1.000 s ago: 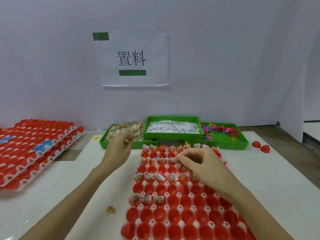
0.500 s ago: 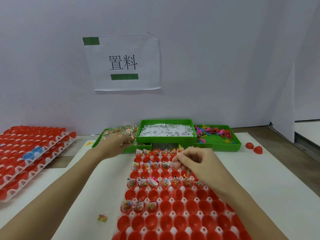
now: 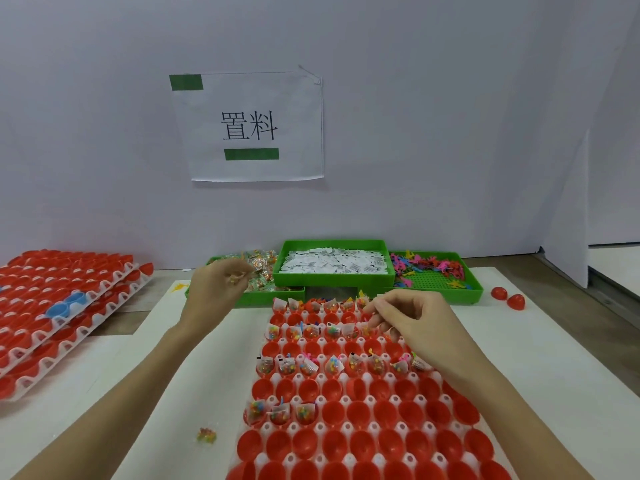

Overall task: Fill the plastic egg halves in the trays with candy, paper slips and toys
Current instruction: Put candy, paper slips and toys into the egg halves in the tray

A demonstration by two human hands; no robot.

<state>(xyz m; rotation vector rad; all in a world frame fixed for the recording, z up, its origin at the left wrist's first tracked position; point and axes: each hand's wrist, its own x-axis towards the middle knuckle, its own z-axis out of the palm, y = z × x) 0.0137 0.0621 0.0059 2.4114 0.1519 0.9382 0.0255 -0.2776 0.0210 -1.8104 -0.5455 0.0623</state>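
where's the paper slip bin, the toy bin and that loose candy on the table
paper slip bin (image 3: 332, 284): head view, green front wall.
toy bin (image 3: 427, 281): head view, bare perforated floor.
loose candy (image 3: 206, 435): head view, middle of the wrapper.

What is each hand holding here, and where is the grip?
The left hand pinches a candy packet at its fingertips, over the candy tray. The right hand has curled fingers over the egg tray; what it holds cannot be told.

A packing workstation: labelled wall sign (image 3: 249, 128), green parts bins (image 3: 334, 282), stacked egg trays (image 3: 65, 306).
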